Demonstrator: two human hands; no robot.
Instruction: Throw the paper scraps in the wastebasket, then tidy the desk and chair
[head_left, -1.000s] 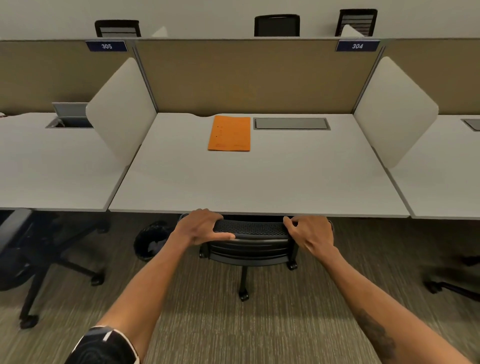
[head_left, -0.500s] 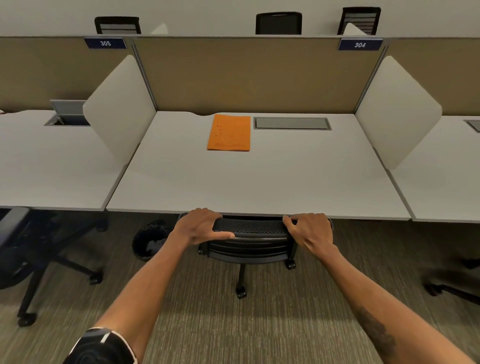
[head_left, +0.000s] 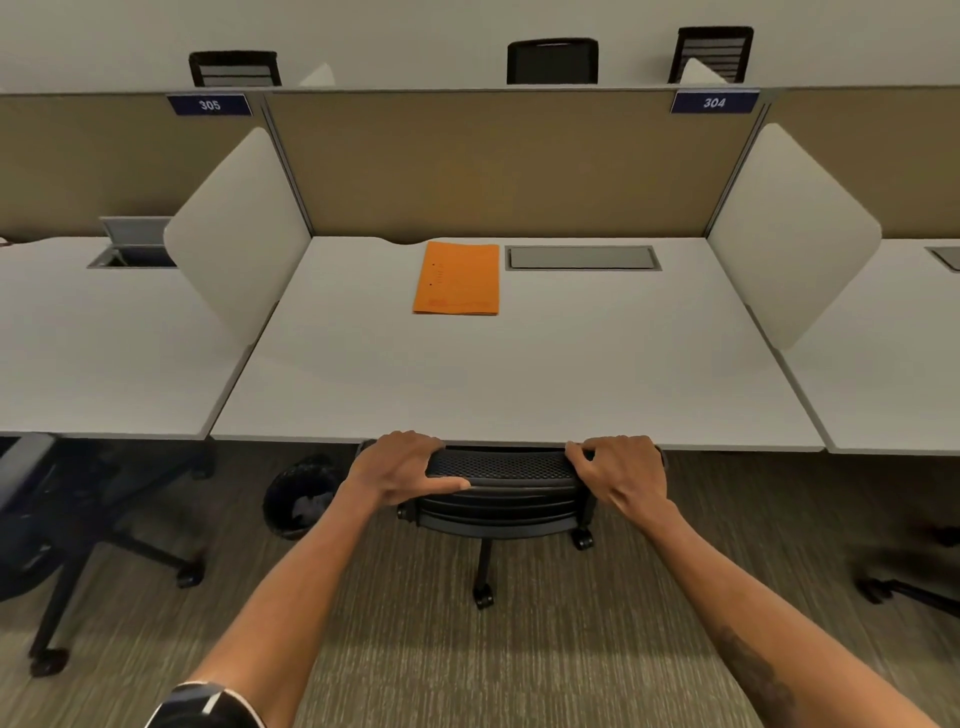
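A black mesh office chair (head_left: 506, 491) is tucked under the front edge of the white desk (head_left: 519, 374), only its backrest top and wheeled base showing. My left hand (head_left: 402, 465) grips the backrest's left end and my right hand (head_left: 621, 470) grips its right end. An orange folder (head_left: 457, 278) lies flat near the back of the desk. A black mesh wastebasket (head_left: 301, 496) stands on the carpet under the desk's left corner, with pale scraps inside.
White side dividers (head_left: 234, 234) and a tan back panel (head_left: 493, 161) enclose the desk. A grey cable hatch (head_left: 582, 258) sits right of the folder. Another office chair (head_left: 31, 525) stands at the left, and a chair base (head_left: 914, 587) at the right.
Both hands have pushed the chair a little further under the desk. The folder and the wastebasket have not moved.
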